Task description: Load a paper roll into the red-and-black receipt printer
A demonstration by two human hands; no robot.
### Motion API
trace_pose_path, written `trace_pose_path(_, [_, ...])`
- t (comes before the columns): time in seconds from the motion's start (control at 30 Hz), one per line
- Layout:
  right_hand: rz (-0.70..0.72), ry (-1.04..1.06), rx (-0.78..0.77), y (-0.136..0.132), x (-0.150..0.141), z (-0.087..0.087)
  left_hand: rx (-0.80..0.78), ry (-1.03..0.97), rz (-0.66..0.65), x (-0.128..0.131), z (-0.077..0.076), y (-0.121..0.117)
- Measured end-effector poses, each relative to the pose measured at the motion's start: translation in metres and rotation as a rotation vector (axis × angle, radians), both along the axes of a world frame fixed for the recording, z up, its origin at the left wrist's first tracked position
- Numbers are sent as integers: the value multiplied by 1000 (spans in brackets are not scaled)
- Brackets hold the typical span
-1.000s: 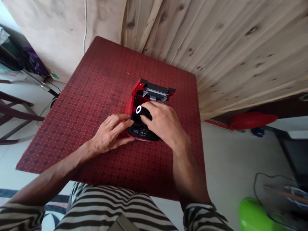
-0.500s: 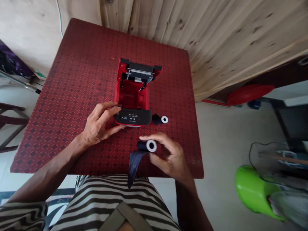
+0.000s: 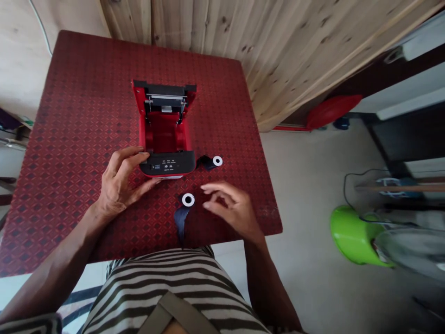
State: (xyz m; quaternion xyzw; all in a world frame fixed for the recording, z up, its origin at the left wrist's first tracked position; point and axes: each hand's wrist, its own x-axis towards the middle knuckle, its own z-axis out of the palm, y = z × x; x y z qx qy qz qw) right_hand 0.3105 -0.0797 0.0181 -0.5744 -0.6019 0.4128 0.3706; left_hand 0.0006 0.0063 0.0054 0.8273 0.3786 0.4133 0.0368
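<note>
A small red-and-black printer (image 3: 167, 163) stands on the table with its lid (image 3: 166, 95) raised and its red inner bay showing no roll. My left hand (image 3: 120, 178) grips its near left corner, fingers on top and thumb along the front. A dark ribbon roll with a white core (image 3: 188, 200) lies in front of the printer, its loose tail trailing toward the table's near edge. Just right of that roll, my right hand (image 3: 231, 206) hovers with fingers curved apart and nothing between them. A second dark roll (image 3: 210, 162) rests beside the printer's right side.
The table (image 3: 86, 93) has a red patterned cover and meets a wooden plank wall (image 3: 215, 28) at the back. On the floor to the right are a green bin (image 3: 351, 236) and a red round object (image 3: 330, 111).
My right hand has let go of the dark ribbon roll, which now lies on the table, and has drawn away rightward. My left hand stays on the printer. The camera view has shifted.
</note>
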Motion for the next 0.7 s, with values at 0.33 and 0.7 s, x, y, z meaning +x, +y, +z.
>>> trace_pose_path(0.33, [-259, -130, 107, 63, 24, -55, -13, 30, 25, 0, 1, -1])
trace_pose_path(0.7, [251, 12, 334, 43, 34, 106, -39, -2, 12, 3, 0, -5])
